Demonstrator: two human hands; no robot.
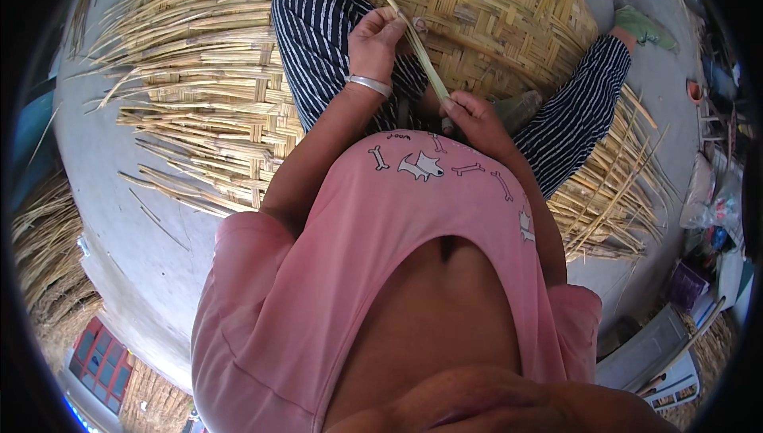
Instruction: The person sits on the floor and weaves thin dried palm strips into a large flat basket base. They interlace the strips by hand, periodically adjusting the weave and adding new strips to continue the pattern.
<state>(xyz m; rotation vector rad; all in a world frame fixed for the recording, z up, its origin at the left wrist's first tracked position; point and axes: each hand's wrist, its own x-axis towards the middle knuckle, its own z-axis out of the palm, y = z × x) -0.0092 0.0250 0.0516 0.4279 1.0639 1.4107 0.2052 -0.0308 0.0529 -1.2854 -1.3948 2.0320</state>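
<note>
A pale green-yellow reed strip [427, 59] slants from the far edge of view down toward my body. My left hand [377, 34], with a silver bracelet [369, 83] on its wrist, pinches it partway along. Closer to my body, my right hand [474, 117] grips the strip's near end between thumb and fingers. Beneath both hands lies a large woven reed mat [493, 4]. I sit on it, with my legs in striped trousers [318, 24]. Some fingertips are hidden behind the strip.
Long loose reed ends [187, 75] fan out from the mat's left side, and more crossed ends [612, 195] stick out at the right. Grey floor [119, 234] surrounds the mat. A reed pile [48, 242] stands at far left. Plastic bags [715, 199] and household items crowd the right.
</note>
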